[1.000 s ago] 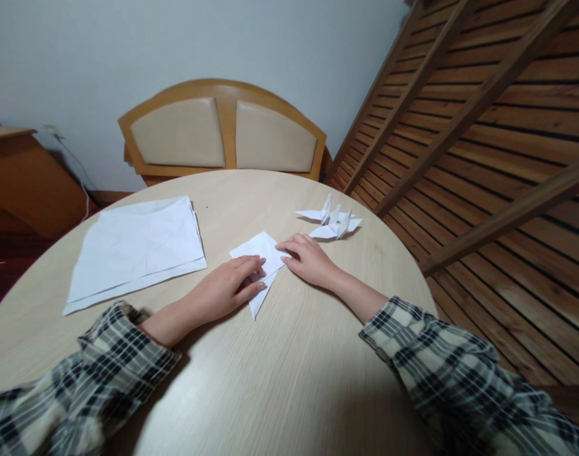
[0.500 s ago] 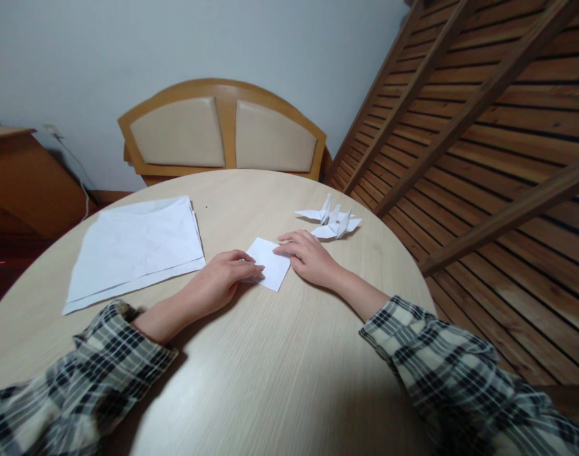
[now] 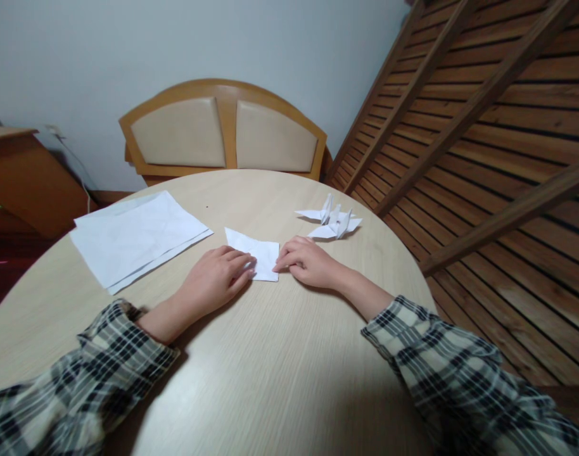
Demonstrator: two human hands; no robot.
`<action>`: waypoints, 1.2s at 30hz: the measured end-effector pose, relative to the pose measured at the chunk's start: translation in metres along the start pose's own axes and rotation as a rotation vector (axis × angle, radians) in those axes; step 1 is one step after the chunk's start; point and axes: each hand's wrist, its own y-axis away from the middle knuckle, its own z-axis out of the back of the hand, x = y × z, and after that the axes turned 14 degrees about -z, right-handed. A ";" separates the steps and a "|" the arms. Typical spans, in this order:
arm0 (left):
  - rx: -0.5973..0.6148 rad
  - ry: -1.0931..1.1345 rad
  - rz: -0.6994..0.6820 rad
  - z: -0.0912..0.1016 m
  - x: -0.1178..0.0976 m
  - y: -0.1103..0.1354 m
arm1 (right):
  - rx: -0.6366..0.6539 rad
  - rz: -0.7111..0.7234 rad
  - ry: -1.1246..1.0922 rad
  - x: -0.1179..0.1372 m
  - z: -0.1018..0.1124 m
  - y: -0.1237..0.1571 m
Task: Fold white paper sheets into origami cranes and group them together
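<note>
A folded white paper (image 3: pixel 256 252) lies flat on the round wooden table (image 3: pixel 280 367), between my two hands. My left hand (image 3: pixel 212 278) rests on its left edge with the fingers laid flat and pressing down. My right hand (image 3: pixel 306 261) is at its right edge, fingertips curled and pinched on the paper's corner. Both of my sleeves are plaid.
A stack of white sheets (image 3: pixel 137 235) lies at the table's back left. Two or three folded paper cranes (image 3: pixel 332 221) sit at the back right near the table's edge. A wooden chair (image 3: pixel 223 130) stands behind the table, and slatted wooden panels (image 3: pixel 484 126) lean at the right.
The folded paper lost its long point and is now a compact shape, turned between my hands. The stack of sheets has turned and lies a little farther back. The cranes have not moved.
</note>
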 end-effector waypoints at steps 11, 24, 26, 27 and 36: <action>-0.009 0.240 -0.161 -0.014 0.012 0.005 | -0.052 -0.079 0.049 -0.017 0.002 0.000; 0.025 0.314 -0.063 -0.004 0.003 0.003 | 0.147 -0.033 -0.336 -0.015 0.011 0.005; 0.034 0.316 -0.061 -0.004 0.003 0.002 | 0.155 -0.041 -0.359 -0.016 0.012 0.005; 0.036 0.318 -0.062 -0.004 0.004 0.002 | 0.156 -0.035 -0.359 -0.017 0.012 0.005; 0.054 0.333 -0.087 -0.006 0.007 0.002 | 0.127 -0.044 -0.321 -0.016 0.008 0.002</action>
